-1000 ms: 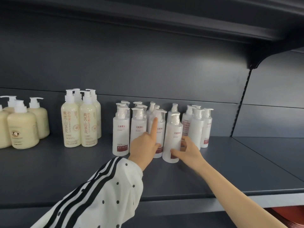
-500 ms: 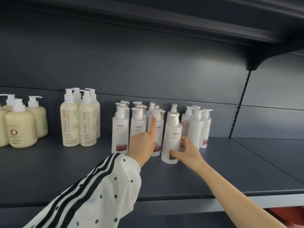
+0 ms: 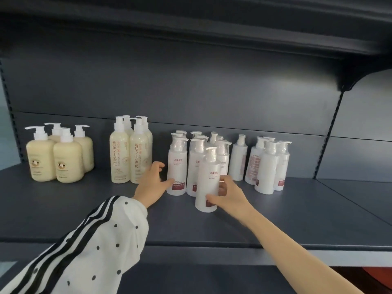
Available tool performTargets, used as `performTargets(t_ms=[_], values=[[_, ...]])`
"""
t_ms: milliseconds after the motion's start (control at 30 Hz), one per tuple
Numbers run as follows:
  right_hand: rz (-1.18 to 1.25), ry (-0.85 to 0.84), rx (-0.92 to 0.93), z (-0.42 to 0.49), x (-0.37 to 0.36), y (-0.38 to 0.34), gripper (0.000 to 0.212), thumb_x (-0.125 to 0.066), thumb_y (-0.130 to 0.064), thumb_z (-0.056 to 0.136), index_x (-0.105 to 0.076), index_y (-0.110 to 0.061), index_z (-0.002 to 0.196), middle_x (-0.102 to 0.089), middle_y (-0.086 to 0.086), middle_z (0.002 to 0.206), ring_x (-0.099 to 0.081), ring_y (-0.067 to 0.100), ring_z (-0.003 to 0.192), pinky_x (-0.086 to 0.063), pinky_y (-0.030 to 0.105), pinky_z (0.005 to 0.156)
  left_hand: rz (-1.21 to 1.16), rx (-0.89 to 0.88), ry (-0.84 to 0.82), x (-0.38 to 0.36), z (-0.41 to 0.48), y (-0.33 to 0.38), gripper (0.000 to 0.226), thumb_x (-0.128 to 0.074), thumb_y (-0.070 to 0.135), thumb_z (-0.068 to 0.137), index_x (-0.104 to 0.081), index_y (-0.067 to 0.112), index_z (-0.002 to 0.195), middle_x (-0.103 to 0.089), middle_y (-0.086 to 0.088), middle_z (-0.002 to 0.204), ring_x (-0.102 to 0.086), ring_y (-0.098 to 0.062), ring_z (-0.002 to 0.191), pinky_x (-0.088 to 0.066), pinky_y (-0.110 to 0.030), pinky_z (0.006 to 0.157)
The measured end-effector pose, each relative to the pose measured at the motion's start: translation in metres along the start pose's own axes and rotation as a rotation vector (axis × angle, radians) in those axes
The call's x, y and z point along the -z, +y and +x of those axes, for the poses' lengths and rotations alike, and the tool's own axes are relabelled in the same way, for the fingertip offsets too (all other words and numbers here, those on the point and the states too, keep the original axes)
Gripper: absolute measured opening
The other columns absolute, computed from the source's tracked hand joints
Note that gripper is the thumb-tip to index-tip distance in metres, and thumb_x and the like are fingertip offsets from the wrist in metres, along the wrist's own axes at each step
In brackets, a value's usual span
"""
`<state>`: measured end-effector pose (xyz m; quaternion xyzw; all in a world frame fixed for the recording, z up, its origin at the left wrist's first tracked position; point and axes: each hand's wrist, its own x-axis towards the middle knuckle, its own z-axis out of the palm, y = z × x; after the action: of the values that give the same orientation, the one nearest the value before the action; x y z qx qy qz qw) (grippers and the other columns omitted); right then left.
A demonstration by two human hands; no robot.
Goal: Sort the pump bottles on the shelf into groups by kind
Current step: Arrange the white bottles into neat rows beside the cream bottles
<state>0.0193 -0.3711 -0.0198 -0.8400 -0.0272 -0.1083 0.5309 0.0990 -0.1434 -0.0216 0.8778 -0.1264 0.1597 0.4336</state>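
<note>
My right hand (image 3: pixel 228 196) grips a white pump bottle with a dark red label (image 3: pixel 206 179), upright and forward of its cluster. Several more white bottles (image 3: pixel 186 164) stand behind it. My left hand (image 3: pixel 151 184) reaches to the leftmost white bottle (image 3: pixel 177 166), thumb touching its lower side and fingers spread open. One white bottle (image 3: pixel 238 158) stands alone, and a further white group (image 3: pixel 268 166) is at the right. Tall cream bottles (image 3: pixel 130 153) and squat cream bottles (image 3: pixel 57 158) stand at the left.
The dark grey shelf (image 3: pixel 275 219) holds all the bottles, with an upper shelf (image 3: pixel 212 24) close overhead. A bracket and slotted upright (image 3: pixel 333 124) divide off the bay at the right. Bare shelf surface lies in front of the bottles.
My right hand has pulled the white bottle forward toward the shelf's front. My left hand stopped pointing at a bottle and swung left, opening beside the leftmost white bottle.
</note>
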Motion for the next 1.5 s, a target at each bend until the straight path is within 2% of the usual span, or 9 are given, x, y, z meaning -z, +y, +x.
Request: performTargets(t_ms=[233, 433, 567, 767, 1000, 1167, 1267, 1367, 1500], values=[[0.017, -0.015, 0.045, 0.006, -0.035, -0.015, 0.047, -0.075, -0.02, 0.08, -0.049, -0.027, 0.119, -0.059, -0.013, 0.112, -0.061, 0.008, 0.103, -0.047, 0.014, 0.073, -0.363, 0.134, -0.236, 0.009, 0.004, -0.003, 0.041, -0.059, 0.044, 0.089, -0.042, 0.031, 0.125, -0.06, 0.004, 0.115, -0.059, -0.013, 0.105, -0.055, -0.031, 0.079], [-0.046, 0.025, 0.075, 0.019, -0.068, -0.023, 0.056, -0.078, -0.029, 0.075, -0.048, -0.03, 0.123, -0.06, -0.012, 0.113, -0.062, 0.006, 0.097, -0.051, 0.016, 0.074, -0.469, 0.147, -0.396, 0.022, 0.003, -0.009, 0.067, -0.051, 0.064, 0.08, -0.039, 0.033, 0.138, -0.052, 0.01, 0.132, -0.054, -0.009, 0.118, -0.053, -0.03, 0.088], [-0.042, 0.027, 0.089, 0.019, -0.083, -0.028, 0.058, -0.078, -0.027, 0.076, -0.043, -0.032, 0.121, -0.058, -0.012, 0.111, -0.065, 0.008, 0.091, -0.054, 0.016, 0.068, -0.472, 0.105, -0.4, 0.023, -0.001, -0.014, 0.061, -0.067, 0.046, 0.081, -0.041, 0.03, 0.134, -0.054, 0.011, 0.129, -0.054, -0.01, 0.117, -0.05, -0.031, 0.095], [-0.047, -0.006, 0.061, 0.019, -0.082, -0.032, 0.049, -0.077, -0.035, 0.077, -0.048, -0.03, 0.116, -0.06, -0.012, 0.107, -0.065, 0.011, 0.094, -0.057, 0.024, 0.078, -0.448, 0.019, -0.288, 0.027, -0.006, -0.001, 0.053, -0.077, 0.022, 0.078, -0.043, 0.026, 0.119, -0.054, 0.016, 0.109, -0.058, -0.002, 0.095, -0.046, -0.015, 0.066], [0.015, 0.496, -0.022, 0.022, 0.008, -0.008, 0.011, -0.067, -0.025, 0.087, -0.063, -0.017, 0.094, -0.07, 0.0, 0.092, -0.069, 0.02, 0.078, -0.058, 0.045, 0.08, -0.423, 0.062, -0.263, 0.031, -0.007, 0.002, 0.057, -0.078, 0.02, 0.076, -0.043, 0.02, 0.121, -0.055, 0.003, 0.118, -0.06, -0.017, 0.104, -0.049, -0.028, 0.08], [-0.109, 0.751, -0.196, 0.044, 0.085, 0.034, 0.053, -0.07, -0.02, 0.081, -0.045, -0.017, 0.128, -0.05, 0.002, 0.124, -0.054, 0.029, 0.107, -0.053, 0.039, 0.077, -0.496, 0.072, -0.288, 0.027, -0.007, -0.002, 0.046, -0.078, 0.018, 0.076, -0.048, 0.029, 0.109, -0.059, 0.002, 0.119, -0.061, -0.015, 0.105, -0.052, -0.03, 0.084], [-0.09, 0.688, -0.287, 0.063, 0.11, 0.053, 0.086, -0.078, -0.019, 0.076, -0.027, -0.016, 0.146, -0.033, 0.012, 0.145, -0.041, 0.034, 0.128, -0.042, 0.047, 0.102, -0.51, 0.066, -0.276, 0.024, -0.007, -0.005, 0.043, -0.077, 0.019, 0.077, -0.049, 0.032, 0.107, -0.06, 0.003, 0.119, -0.061, -0.012, 0.104, -0.05, -0.026, 0.081], [-0.077, 0.67, -0.279, 0.072, 0.117, 0.065, 0.085, -0.075, -0.016, 0.079, -0.026, -0.016, 0.148, -0.028, 0.012, 0.147, -0.039, 0.034, 0.131, -0.038, 0.047, 0.106, -0.506, 0.063, -0.26, 0.022, -0.005, -0.008, 0.043, -0.077, 0.021, 0.076, -0.049, 0.033, 0.107, -0.06, 0.004, 0.12, -0.061, -0.012, 0.106, -0.05, -0.029, 0.085], [0.044, 0.661, -0.23, 0.068, 0.117, 0.078, 0.075, -0.068, -0.007, 0.084, -0.028, -0.012, 0.147, -0.04, 0.011, 0.138, -0.047, 0.029, 0.122, -0.043, 0.037, 0.09, -0.486, 0.072, -0.261, 0.022, -0.003, -0.007, 0.045, -0.077, 0.02, 0.076, -0.049, 0.031, 0.11, -0.06, 0.004, 0.121, -0.061, -0.013, 0.106, -0.049, -0.03, 0.086]])
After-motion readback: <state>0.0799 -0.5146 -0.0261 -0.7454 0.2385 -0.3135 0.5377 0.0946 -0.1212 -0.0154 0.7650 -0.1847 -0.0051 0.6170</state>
